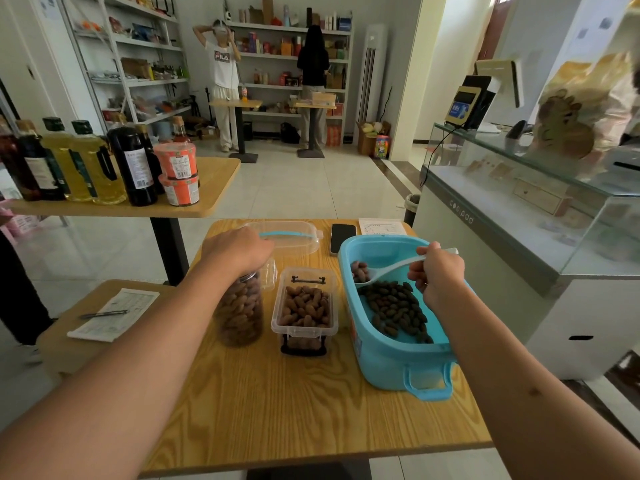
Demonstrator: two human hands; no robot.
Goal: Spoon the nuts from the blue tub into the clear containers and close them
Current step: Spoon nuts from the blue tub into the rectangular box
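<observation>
A blue tub [388,368] holding dark nuts [398,311] sits at the right of the wooden table [294,410]. My right hand [438,277] grips a white spoon [391,268] whose bowl carries a few nuts over the tub's far end. Left of the tub stands an open clear rectangular container [304,313] filled with nuts. Further left is a tall round clear jar [239,313] full of nuts; my left hand [237,247] rests closed over its top. The tub's clear lid [291,235] with a blue strip lies behind.
A phone [342,237] and a paper sheet [381,226] lie at the table's far edge. A lower table on the left carries a form and a pen [104,314]. Bottles and cups stand on another table [207,188]. A glass counter [519,188] runs along the right. Two people stand far back.
</observation>
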